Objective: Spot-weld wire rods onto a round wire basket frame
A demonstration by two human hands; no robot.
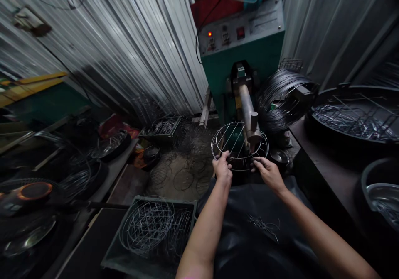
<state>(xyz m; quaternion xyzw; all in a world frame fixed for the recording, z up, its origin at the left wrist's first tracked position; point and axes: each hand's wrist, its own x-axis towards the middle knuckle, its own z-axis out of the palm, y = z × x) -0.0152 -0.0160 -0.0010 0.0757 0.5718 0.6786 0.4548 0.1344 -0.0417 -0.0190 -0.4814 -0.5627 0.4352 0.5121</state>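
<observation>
A round wire rack (232, 137) with parallel bars across its ring lies tilted under the metal arm of a welding machine (247, 104). My left hand (222, 169) is closed on the near left part of its rim. At the near right rim, my right hand (268, 172) pinches its fingertips together beside the machine's lower tip (252, 147). Whether those fingers hold the rim or a small wire piece is too small to tell. Several short bent wires (264, 226) lie on the dark apron (243, 245) over my lap.
A green bin (109, 259) of wire rings stands at the left front. Behind the machine's arm is its green cabinet (218, 69) with a lit red lamp. To the right are a wire coil (288, 98) and a wide black pan (324, 135) of metal pieces. Wire rings (183, 179) litter the floor.
</observation>
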